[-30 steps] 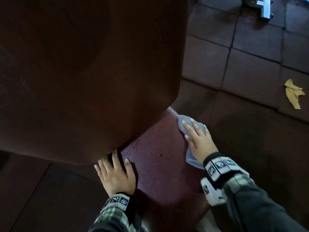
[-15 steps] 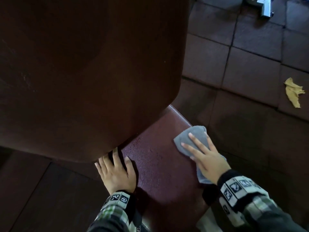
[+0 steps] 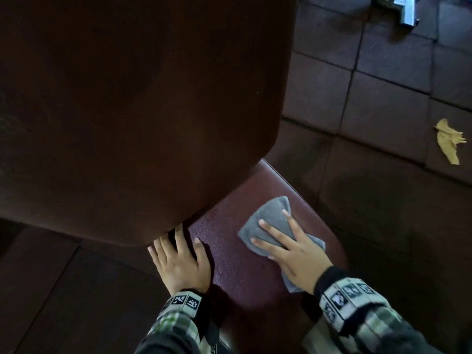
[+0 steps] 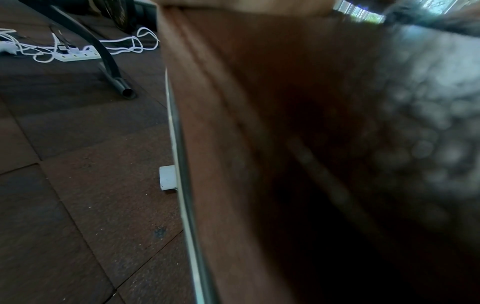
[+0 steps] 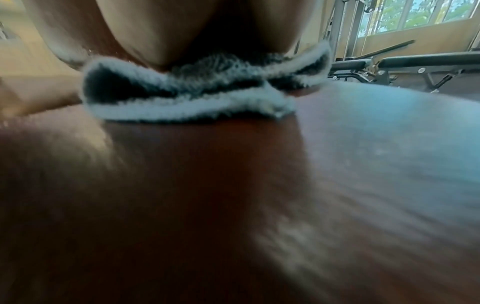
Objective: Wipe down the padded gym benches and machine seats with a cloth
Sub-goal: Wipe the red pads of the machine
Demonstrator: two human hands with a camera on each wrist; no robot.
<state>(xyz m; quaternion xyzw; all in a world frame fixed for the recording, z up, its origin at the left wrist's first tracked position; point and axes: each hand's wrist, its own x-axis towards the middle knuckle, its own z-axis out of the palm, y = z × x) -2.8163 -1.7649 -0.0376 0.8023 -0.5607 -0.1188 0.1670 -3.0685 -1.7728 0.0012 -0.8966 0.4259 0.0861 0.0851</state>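
A dark red padded seat lies below a large brown back pad that fills the upper left of the head view. My right hand lies flat with spread fingers on a grey cloth, pressing it onto the seat's right half. In the right wrist view the folded cloth sits under my fingers on the seat. My left hand rests flat on the seat's left edge, fingertips tucked under the back pad. The left wrist view shows the seat's side close up and blurred.
Dark rubber floor tiles surround the bench. A yellow scrap lies on the floor at right, a metal frame part at top right. A white power strip with cables and a black tube leg lie left of the seat. Other benches stand beyond.
My right hand has slid the cloth from the seat's far right edge back toward me and inward across the seat. The left hand has stayed in place.
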